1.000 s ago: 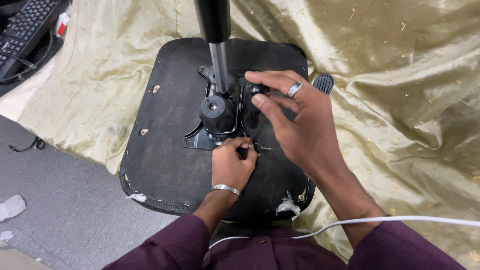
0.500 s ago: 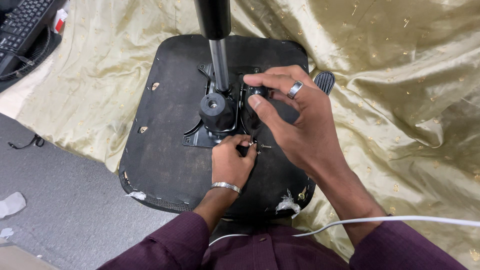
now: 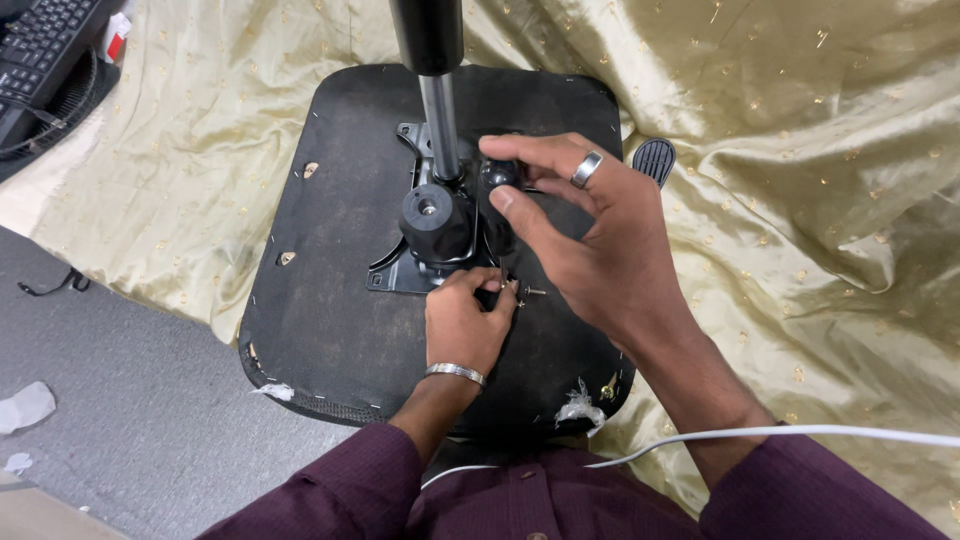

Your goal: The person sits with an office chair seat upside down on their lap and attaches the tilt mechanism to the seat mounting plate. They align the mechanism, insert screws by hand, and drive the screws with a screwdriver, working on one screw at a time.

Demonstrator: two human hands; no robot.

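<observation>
Head view: hands (image 3: 470, 320) on chair mechanism (image 3: 440, 225)

Office floor turned into a makeshift repair spot

A black computer keyboard (image 3: 45, 62) with trailing cables sits at the upper left, and grey short-pile carpet (image 3: 120, 400) of the sort laid in offices covers the floor. An upturned office chair seat (image 3: 330, 260), with its metal column (image 3: 440, 120) and black tilt mechanism (image 3: 437, 222) facing up, lies on a gold patterned cloth (image 3: 800, 180) spread over the floor. Scraps of paper (image 3: 25, 408) lie on the carpet nearby.
</observation>
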